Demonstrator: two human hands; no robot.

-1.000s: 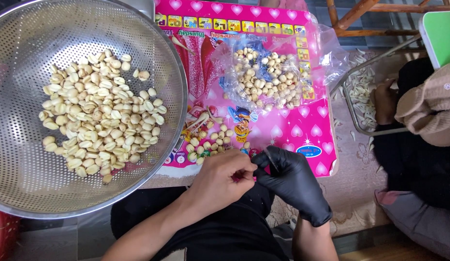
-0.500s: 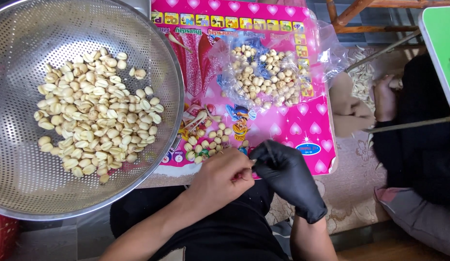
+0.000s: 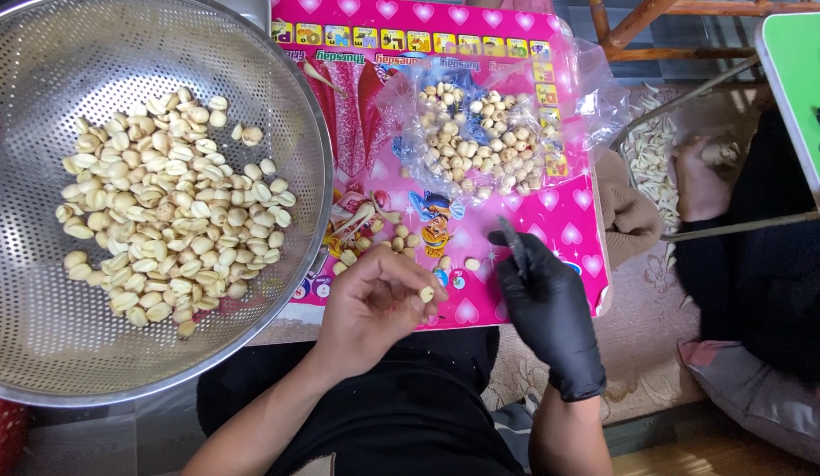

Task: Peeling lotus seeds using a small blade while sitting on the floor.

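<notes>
Left hand [image 3: 374,304]: my grip pinched one pale seed [image 3: 426,293].
Right hand [image 3: 544,295]: gloved, my grip held a thin dark tool [image 3: 514,242].
Colander [image 3: 40,335]: peeled seeds [image 3: 163,220].

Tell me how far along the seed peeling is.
Done: a big pile of pale seeds fills the colander. In hand: left hand pinches one seed; gloved right hand holds a thin tool. Left: a bag of seeds, plus loose ones on the pink board.

Bare left hand [image 3: 374,304] curled, fingertips pinched, gloved right hand [image 3: 542,304] loosely closed, forefinger extended
</notes>
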